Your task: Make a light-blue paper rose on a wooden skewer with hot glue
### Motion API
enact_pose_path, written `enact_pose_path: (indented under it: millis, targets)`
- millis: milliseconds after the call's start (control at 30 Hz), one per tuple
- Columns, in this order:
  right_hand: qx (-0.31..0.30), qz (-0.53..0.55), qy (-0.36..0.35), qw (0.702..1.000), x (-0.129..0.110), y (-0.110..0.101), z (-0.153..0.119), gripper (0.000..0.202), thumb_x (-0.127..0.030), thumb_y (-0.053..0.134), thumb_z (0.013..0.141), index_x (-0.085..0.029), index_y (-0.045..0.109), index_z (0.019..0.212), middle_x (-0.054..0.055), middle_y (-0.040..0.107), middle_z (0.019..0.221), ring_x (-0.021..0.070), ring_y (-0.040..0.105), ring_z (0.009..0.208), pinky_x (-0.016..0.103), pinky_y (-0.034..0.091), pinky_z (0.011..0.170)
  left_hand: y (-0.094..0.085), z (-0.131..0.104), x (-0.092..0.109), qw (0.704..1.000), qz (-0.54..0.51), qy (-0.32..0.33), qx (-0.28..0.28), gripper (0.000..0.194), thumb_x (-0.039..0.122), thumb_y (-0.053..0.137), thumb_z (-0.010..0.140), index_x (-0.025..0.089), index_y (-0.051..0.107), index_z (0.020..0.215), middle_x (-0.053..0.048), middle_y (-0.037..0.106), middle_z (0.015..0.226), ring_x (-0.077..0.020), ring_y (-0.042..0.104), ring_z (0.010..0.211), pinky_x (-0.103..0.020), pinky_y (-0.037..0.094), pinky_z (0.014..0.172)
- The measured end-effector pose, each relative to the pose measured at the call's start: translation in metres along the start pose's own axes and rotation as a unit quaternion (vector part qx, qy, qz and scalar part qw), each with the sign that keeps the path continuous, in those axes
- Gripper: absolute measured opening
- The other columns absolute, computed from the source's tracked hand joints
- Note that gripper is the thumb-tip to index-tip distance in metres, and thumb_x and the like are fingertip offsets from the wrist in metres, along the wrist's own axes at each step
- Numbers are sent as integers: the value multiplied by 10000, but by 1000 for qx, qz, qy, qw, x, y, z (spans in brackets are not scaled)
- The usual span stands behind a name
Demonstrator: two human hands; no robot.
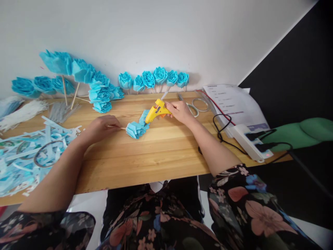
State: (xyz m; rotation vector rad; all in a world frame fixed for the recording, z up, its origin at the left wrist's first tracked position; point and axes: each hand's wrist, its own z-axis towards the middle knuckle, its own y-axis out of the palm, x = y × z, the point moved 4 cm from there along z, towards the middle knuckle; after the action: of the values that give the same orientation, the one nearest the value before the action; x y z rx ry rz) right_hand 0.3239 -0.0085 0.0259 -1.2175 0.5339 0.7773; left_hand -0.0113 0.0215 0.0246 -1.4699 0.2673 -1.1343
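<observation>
My left hand (104,127) pinches the thin stick stem of a blue paper flower (135,130), which lies sideways with its head pointing right. In my right hand (179,110) is a yellow hot glue gun (156,110), my fingers wrapped round its handle. Its nozzle points down and left, close to a loose blue petal strip (144,117) at the flower's upper edge. Whether the nozzle touches the paper I cannot tell. A clear glue stick (164,95) pokes out of the gun's back end.
Finished blue flowers (148,80) lean against the wall, with more in a cluster (100,92) at left. Paper scraps (28,156) cover the left of the wooden table (145,163). Tape rolls (199,104), printed sheets (231,104), a black cable (221,128) and a power strip (251,142) are at right.
</observation>
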Motion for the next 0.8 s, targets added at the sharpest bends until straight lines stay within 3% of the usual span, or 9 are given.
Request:
enact_pose_path:
  millis: [200,333,567,800]
  targets:
    - [10,71,15,997,1,2,1,640,-722,434,933,-192,636,634,37,673,592,144,608,511,258,444,553,-1,1,3,1000,-5,17,10,314,465,571,954,210,739,883,-78,743,909,-210,668,837,-328,503,780]
    - [-25,33,3,999,-3,5,-1,659,-734,436,925,-184,630,616,38,664,568,151,621,520,263,438,568,0,1,1,1000,2,16,6,326,468,560,959,207,742,888,-78,736,907,-207,662,832,-317,499,766]
    - [7,7,6,1000,2,-1,0,680,-728,413,944,-191,636,591,33,655,549,148,608,513,264,438,578,0,1,0,1000,4,15,-2,305,442,552,963,209,741,910,-72,744,922,-193,670,849,-293,500,782]
    - [-18,17,5,1000,0,3,0,673,-743,431,924,-182,642,619,34,666,564,157,620,521,265,439,560,0,1,0,1000,-5,14,4,307,449,561,957,206,737,892,-73,743,912,-199,668,835,-298,501,760]
